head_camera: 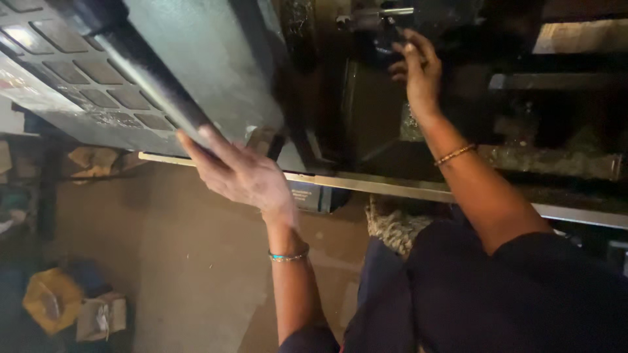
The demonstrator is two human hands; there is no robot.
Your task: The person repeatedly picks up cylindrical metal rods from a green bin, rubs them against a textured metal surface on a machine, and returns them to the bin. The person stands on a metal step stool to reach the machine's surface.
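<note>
Two hands are at work on a dark machine, and we judge the job to be in its middle, with nothing visibly finished. Our left hand (245, 175) lies with its fingers spread flat against the black bar handle (154, 88) of the grey sliding door (203, 59), which stands at the far left; the hand presses on it but is not clamped round it. The door is drawn aside, so the machine's interior (523, 124) lies exposed on the right. Our right hand (418, 68) reaches into that opening toward a dark round part (386, 42) beside a metal rod (392, 11); its fingers are loosely curled near it, but we cannot tell whether they grip it. A brass-coloured rail (366, 184) runs along the machine's near edge. What remains inside is too dim to judge.
</note>
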